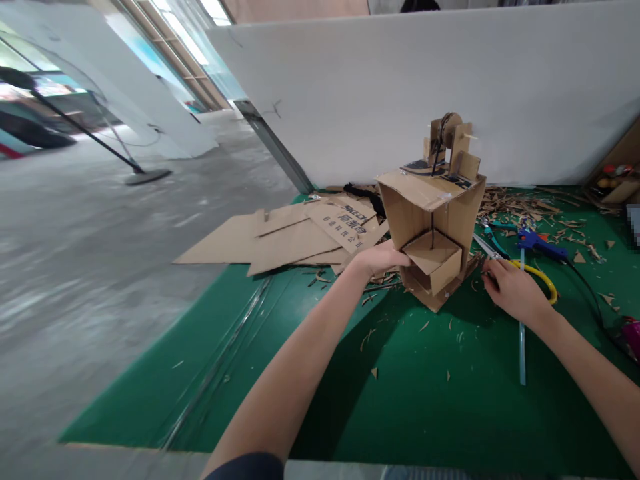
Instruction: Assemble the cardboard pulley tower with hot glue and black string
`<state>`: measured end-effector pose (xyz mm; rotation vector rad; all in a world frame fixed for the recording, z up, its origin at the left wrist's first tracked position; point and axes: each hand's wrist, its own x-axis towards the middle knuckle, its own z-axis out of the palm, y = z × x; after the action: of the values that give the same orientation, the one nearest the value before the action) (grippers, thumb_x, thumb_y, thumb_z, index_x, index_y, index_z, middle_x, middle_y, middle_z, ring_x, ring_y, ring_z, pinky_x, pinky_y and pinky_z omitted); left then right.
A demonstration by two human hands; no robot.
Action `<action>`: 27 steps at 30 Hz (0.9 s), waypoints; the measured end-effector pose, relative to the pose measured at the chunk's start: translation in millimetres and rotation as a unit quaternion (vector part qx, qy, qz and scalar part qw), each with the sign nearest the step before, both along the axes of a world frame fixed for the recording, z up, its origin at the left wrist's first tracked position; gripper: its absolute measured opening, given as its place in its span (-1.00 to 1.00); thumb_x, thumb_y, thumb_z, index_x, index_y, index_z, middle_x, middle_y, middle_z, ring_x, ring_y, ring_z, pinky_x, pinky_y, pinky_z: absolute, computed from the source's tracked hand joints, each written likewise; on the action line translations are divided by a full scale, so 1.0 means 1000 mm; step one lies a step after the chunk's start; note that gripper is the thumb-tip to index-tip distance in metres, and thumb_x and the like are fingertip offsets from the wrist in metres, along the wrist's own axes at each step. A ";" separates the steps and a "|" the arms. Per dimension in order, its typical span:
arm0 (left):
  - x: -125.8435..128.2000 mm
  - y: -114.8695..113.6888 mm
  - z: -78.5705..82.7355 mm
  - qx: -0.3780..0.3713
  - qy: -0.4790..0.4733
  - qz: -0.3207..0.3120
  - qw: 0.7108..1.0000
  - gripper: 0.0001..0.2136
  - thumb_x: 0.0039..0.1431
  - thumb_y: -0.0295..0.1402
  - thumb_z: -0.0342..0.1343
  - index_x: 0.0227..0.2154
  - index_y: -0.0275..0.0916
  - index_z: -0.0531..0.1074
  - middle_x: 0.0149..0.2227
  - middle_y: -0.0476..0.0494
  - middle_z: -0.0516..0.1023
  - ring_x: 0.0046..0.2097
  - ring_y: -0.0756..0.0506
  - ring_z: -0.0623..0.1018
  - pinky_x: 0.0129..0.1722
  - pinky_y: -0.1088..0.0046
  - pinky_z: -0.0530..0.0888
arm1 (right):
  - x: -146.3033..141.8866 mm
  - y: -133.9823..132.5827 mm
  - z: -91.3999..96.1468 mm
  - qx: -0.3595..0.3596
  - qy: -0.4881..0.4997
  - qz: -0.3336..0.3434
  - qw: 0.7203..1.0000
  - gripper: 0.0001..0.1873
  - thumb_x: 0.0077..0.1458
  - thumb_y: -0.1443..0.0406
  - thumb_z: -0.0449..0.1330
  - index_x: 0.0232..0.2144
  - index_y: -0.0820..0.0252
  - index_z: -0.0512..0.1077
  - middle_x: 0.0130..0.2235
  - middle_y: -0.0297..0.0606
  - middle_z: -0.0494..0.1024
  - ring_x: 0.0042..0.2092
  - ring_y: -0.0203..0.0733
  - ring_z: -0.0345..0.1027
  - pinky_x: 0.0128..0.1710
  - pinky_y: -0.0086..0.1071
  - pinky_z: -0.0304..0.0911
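Far left: bare grey concrete floor, blurred, with a lamp stand (145, 175) on a round base.

Flat cardboard sheets (280, 240) lie fanned over the left edge of the green mat (310, 373); one carries printed characters. Matte brown, creased, edges cut rough.

Left hand (381, 259): reaches to the lower left side of the cardboard model (433, 227), fingers curled loosely against its base, bracing it. How firm the grip is cannot be told; the fingertips are hidden behind the hand.

The model stands upright on the mat, mid-frame, in front of the white wall panel (400, 87). Boxy body, open front, slanted top flap, a small inner box set at an angle low down, and a spool with a dark cord on small uprights on the roof.

Right hand (515, 290): just right of the model's base, fingers closed around the yellow-handled scissors (543, 279), blades pointing towards the model.

Judgement: the step looks like steadying the model while taking up the scissors for a trim. The next move would need the model kept still and the blades brought in without crushing the thin walls.

Right of that: a blue glue gun (540, 243), a clear glue stick (521, 347), pliers (493, 230), and a litter of cardboard scraps (520, 203).
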<state>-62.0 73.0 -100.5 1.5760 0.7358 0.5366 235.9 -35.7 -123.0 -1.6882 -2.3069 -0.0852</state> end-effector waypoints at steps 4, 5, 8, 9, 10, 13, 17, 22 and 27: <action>0.004 -0.015 -0.012 0.021 0.018 0.076 0.997 -0.35 -0.24 -0.33 0.36 0.04 -0.25 0.41 0.01 -0.24 0.56 0.17 -0.36 0.42 0.17 0.12 0.40 | 0.000 0.000 -0.001 0.008 -0.015 -0.010 1.000 -0.85 0.26 0.31 -0.01 -0.20 0.21 0.34 -0.21 -0.16 0.48 -0.29 -0.17 0.38 -0.45 -0.35 0.02; 0.005 -0.020 -0.015 0.021 0.024 0.094 0.995 -0.31 -0.23 -0.33 0.37 0.08 -0.26 0.37 0.02 -0.26 0.55 0.17 -0.37 0.42 0.16 0.09 0.40 | 0.001 0.001 -0.002 0.006 -0.017 -0.005 1.000 -0.85 0.26 0.32 -0.02 -0.20 0.21 0.34 -0.22 -0.16 0.48 -0.30 -0.17 0.37 -0.44 -0.35 0.03; 0.008 -0.029 -0.021 0.020 0.023 0.131 0.991 -0.28 -0.21 -0.31 0.37 0.10 -0.31 0.32 0.01 -0.30 0.54 0.13 -0.36 0.46 0.12 0.05 0.44 | 0.001 0.002 -0.004 0.009 -0.015 0.011 1.000 -0.83 0.26 0.33 -0.03 -0.22 0.23 0.36 -0.24 -0.16 0.48 -0.30 -0.17 0.37 -0.41 -0.34 0.06; 0.009 -0.031 -0.023 0.023 0.022 0.135 0.990 -0.30 -0.20 -0.31 0.36 0.09 -0.31 0.33 0.01 -0.31 0.54 0.12 -0.35 0.47 0.11 0.06 0.45 | 0.001 0.002 -0.005 0.013 -0.011 0.014 1.000 -0.82 0.26 0.32 -0.03 -0.22 0.23 0.36 -0.24 -0.16 0.48 -0.30 -0.17 0.36 -0.41 -0.34 0.06; 0.010 -0.032 -0.024 0.027 0.021 0.133 0.991 -0.32 -0.19 -0.31 0.36 0.07 -0.31 0.34 0.01 -0.31 0.54 0.11 -0.34 0.48 0.11 0.07 0.45 | 0.001 0.002 -0.005 0.015 -0.007 0.015 1.000 -0.82 0.26 0.32 -0.02 -0.22 0.23 0.36 -0.24 -0.16 0.48 -0.30 -0.16 0.36 -0.40 -0.34 0.07; 0.010 -0.034 -0.027 0.041 0.024 0.112 0.993 -0.37 -0.18 -0.29 0.36 0.03 -0.32 0.37 0.00 -0.31 0.55 0.10 -0.31 0.49 0.11 0.08 0.45 | 0.002 0.001 -0.005 0.014 0.001 0.020 1.000 -0.83 0.24 0.33 0.00 -0.22 0.24 0.37 -0.21 -0.15 0.48 -0.28 -0.16 0.37 -0.36 -0.33 0.12; 0.009 -0.037 -0.032 0.076 0.035 0.093 0.992 -0.39 -0.17 -0.24 0.38 0.00 -0.31 0.40 -0.01 -0.31 0.56 0.12 -0.30 0.48 0.15 0.10 0.42 | 0.002 0.001 -0.006 0.012 0.002 0.027 1.000 -0.85 0.22 0.33 0.02 -0.22 0.23 0.37 -0.20 -0.16 0.47 -0.25 -0.15 0.38 -0.30 -0.33 0.15; 0.008 -0.038 -0.034 0.117 0.040 0.080 0.989 -0.46 -0.10 -0.27 0.35 -0.01 -0.30 0.41 0.01 -0.31 0.56 0.17 -0.31 0.44 0.17 0.15 0.41 | 0.002 0.000 -0.003 0.025 -0.010 0.024 0.999 -0.86 0.23 0.32 0.02 -0.28 0.21 0.37 -0.24 -0.17 0.47 -0.26 -0.14 0.37 -0.31 -0.32 0.13; 0.006 -0.041 -0.030 0.158 0.058 0.096 0.981 -0.40 -0.08 -0.33 0.32 0.07 -0.37 0.33 0.10 -0.38 0.48 0.21 -0.34 0.39 0.19 0.12 0.37 | 0.000 -0.002 -0.001 0.045 -0.031 0.017 0.998 -0.85 0.25 0.31 0.02 -0.31 0.21 0.37 -0.28 -0.19 0.48 -0.29 -0.14 0.36 -0.30 -0.32 0.12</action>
<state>-56.4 31.8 -130.9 1.8526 0.9320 0.7369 235.6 -38.0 -124.1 -1.6248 -2.3384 -0.2340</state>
